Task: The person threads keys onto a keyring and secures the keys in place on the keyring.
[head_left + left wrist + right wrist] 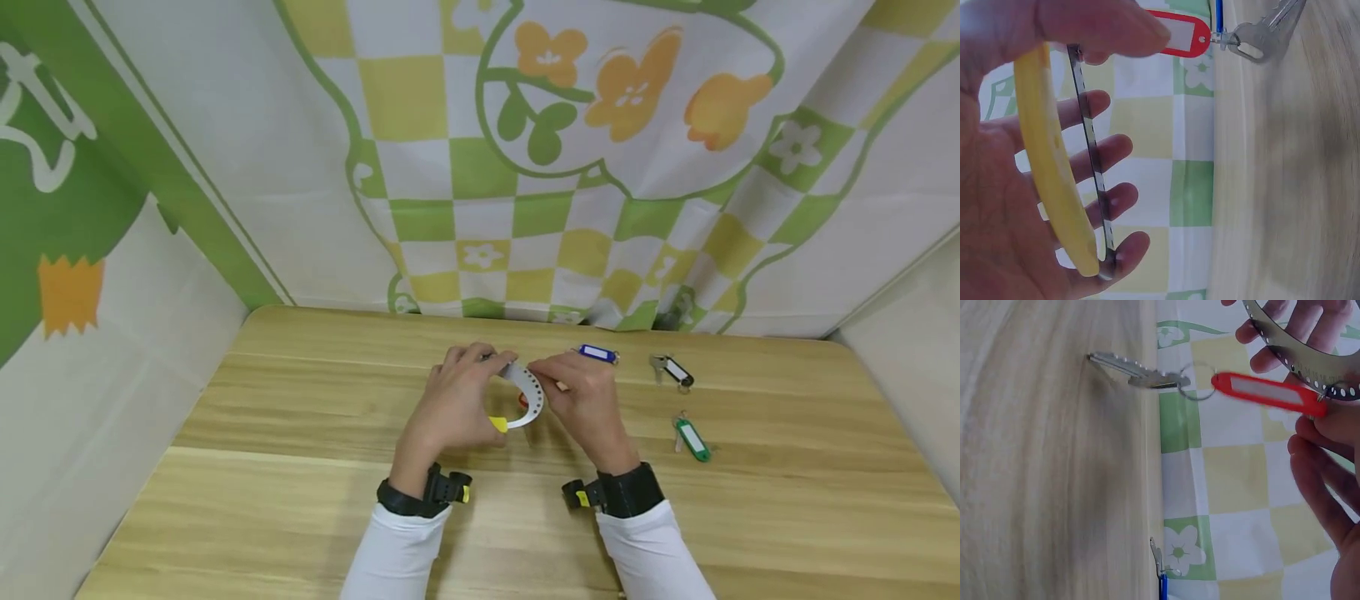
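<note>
Lining up the red tag with the little holes

We hold the curved metal plate (535, 395) up over the desk (285, 500) in our left hand (456, 400). Its fingers bend round the plate and its yellow grip (1057, 162). Our right hand (585, 404) has its fingers close together, pinching the end of the red tag (1266, 392) right by the row of holes. A key (1141, 372) hangs down from the tag's other end on a thin ring. We cannot tell if the key's tip touches the desk, or if any part of the tag is through a hole.

It looks like we want to hook the tag onto the plate. To do that well, we should hold the plate steady and turn the holes to face us. Let's pick one hole, aim first, then push gently. If we rush, we might miss the hole or drop the tag. The dangling key could swing and tug, so a tight pinch should help. The blue tag (597, 353), black tag (678, 372) and green tag (692, 440) lie off to our right.
</note>
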### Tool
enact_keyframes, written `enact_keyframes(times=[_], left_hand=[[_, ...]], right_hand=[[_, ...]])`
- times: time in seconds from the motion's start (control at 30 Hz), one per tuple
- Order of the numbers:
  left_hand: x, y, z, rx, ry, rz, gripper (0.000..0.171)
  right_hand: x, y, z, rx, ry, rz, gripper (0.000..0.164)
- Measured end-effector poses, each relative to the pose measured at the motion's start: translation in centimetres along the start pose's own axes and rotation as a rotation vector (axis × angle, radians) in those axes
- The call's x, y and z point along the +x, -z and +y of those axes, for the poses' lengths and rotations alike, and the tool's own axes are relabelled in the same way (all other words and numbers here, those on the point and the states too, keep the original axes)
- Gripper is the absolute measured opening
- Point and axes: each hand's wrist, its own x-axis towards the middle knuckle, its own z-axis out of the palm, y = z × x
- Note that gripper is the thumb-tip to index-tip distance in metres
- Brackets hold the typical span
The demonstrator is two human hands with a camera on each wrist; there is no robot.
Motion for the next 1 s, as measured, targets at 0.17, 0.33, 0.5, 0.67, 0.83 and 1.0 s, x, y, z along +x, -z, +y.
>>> enact_keyframes(times=[0.17,0.33,0.5,0.67,0.83,1.0], left_hand=[[0.2,-0.1,0.1,0.079,-0.025,0.052,0.096],[0.4,-0.2,0.4,0.179,-0.064,0.132,0.095],[0.4,-0.2,0.5,0.196,-0.072,0.146,0.095],[-0.1,0.1,0.4,0.156,-0.057,0.070,0.095],[-0.4,0.4,0.3,0.113,-0.054,0.009,0.095],[-0.5,0.7,0.3,0.086,-0.056,-0.030,0.095]], right_hand=[[-0.1,0.4,0.1,0.054,-0.156,-0.096,0.011],[0.3,0.6,-0.3,0.201,-0.448,-0.109,0.012],[0.5,0.7,-0.5,0.190,-0.424,-0.076,0.009],[0.7,0.9,-0.6,-0.032,-0.151,-0.114,0.007],[1.0,1.2,-0.9,-0.105,-0.020,-0.162,0.008],[1.1,1.6,-1.1,-0.111,0.008,-0.187,0.010]])
